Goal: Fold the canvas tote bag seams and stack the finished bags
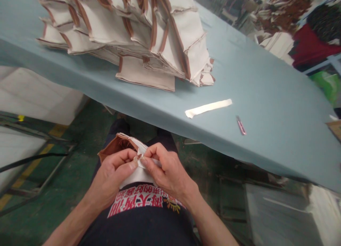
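Note:
Close to my body I hold a white fabric piece [137, 176] with a brown inside, its brown lining [113, 148] folded open on the left. My left hand [117, 173] pinches its edge between thumb and forefinger. Right beside it, my right hand [167, 169] pinches the same edge, the fingertips of both hands almost meeting. Whatever small detail lies between the fingertips is too small to make out. Beyond, on the blue-covered table [266, 107], lies a large pile of similar white pieces with brown edging [138, 32].
A cream fabric strip [209, 108] and a small pink-handled cutting tool [241, 125] lie on the table near its front edge. At the far right are heaps of cloth [282, 45] and a blue metal frame [325, 64]. A dark metal frame [45, 182] stands at left.

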### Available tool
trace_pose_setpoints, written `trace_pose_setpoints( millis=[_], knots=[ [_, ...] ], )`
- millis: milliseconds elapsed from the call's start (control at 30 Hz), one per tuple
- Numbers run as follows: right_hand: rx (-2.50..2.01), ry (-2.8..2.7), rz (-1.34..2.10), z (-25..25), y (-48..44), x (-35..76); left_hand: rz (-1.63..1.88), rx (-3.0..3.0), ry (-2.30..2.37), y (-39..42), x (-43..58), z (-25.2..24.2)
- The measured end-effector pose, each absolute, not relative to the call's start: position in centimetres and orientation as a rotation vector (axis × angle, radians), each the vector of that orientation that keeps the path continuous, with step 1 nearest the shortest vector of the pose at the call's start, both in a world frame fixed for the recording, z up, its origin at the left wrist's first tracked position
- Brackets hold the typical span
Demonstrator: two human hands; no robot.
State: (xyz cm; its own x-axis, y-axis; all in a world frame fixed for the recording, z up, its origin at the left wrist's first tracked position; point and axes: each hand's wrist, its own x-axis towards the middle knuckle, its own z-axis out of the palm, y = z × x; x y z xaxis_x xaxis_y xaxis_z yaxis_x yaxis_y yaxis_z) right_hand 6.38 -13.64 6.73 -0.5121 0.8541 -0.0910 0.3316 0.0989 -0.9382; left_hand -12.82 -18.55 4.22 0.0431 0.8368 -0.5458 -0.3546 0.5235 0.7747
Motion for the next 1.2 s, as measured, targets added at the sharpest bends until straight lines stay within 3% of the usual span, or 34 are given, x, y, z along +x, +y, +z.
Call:
trace_pose_setpoints(
  millis=[400,1033,1200],
  knots=[
    [-1.162,-1.311,1.818,5.2,-16.1,5.1,1.156,0.583,1.301,-19.9,-10.8,5.1],
    [-1.208,-1.391,1.736,5.5,-15.3,4.9,1.138,0.988,1.418,-20.1,-11.6,4.9],
    [-1.192,-1.322,1.871,5.9,-14.6,5.0,1.154,1.159,1.451,-20.3,-11.4,5.1]
  ],
)
